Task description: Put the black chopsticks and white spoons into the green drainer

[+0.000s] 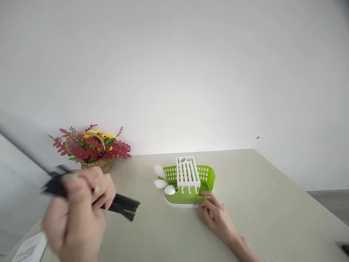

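Observation:
In the head view my left hand (81, 214), raised close to the camera at the lower left, is closed around a bundle of black sticks (124, 205). Motion smears the hand and the far end of the bundle. My right hand (216, 216) pinches the front right rim of a green plastic basket (185, 197) with a white base, standing on the table. Across the basket's top sits a white slotted holder (188, 173) with small hooks along its front. Several white spoons (169, 189) stick out at the basket's left end, bowls up.
A wicker basket (100, 165) of red leaves and yellow flowers stands at the back left by the wall. A white box-like object (31, 247) lies at the near left of the pale table (261, 203). Something dark (345, 249) shows at the right edge.

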### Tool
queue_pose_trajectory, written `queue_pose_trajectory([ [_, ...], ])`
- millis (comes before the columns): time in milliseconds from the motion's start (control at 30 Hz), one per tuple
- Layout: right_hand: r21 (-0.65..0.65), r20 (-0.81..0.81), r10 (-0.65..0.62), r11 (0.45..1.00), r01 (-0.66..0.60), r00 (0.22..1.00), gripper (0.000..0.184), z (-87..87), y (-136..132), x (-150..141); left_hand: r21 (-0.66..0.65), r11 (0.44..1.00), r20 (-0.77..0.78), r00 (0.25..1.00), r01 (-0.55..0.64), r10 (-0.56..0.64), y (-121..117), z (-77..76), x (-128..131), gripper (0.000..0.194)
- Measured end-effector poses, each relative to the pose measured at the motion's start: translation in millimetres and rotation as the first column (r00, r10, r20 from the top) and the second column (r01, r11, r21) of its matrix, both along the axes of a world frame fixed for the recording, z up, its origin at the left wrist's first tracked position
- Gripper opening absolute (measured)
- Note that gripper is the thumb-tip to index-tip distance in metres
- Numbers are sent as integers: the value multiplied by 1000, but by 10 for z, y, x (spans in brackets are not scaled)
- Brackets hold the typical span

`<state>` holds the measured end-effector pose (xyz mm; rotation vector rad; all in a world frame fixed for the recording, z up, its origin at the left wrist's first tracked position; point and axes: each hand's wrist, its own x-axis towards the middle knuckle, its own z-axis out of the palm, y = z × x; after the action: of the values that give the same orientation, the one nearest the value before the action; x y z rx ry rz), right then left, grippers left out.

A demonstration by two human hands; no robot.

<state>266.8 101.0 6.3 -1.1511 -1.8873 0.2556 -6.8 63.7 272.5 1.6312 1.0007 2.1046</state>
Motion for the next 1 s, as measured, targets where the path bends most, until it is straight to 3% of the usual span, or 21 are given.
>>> queue_pose_trajectory([
  [67,-2,-1,6,1000,-6,1000,24,-20,-2,1,-271,957,-159,986,-100,58,121,-198,-194,39],
  [133,-2,-1,9,1000,-9,1000,24,-41,-2,1,-500,836,-319,945,-228,67,276,-437,-408,46],
  [333,2,3,1,1000,-1,1000,24,-80,1,-7,-573,617,-667,745,-540,33,648,-1147,-948,42],
  [533,12,10,-6,1000,6,1000,24,-56,-5,-12,-604,448,-763,641,-659,-85,837,-1562,-1225,35],
  [600,19,12,-9,1000,8,1000,24,-47,-7,-9,-606,423,-771,628,-673,-107,864,-1663,-1277,34],
  [733,12,22,-9,1000,9,1000,24,-50,-11,-1,-570,423,-800,593,-705,-90,868,-1813,-1357,34],
  [1000,11,13,-7,1000,7,1000,24,-58,-5,-8,-493,406,-852,521,-770,-47,810,-1980,-1498,41],
])
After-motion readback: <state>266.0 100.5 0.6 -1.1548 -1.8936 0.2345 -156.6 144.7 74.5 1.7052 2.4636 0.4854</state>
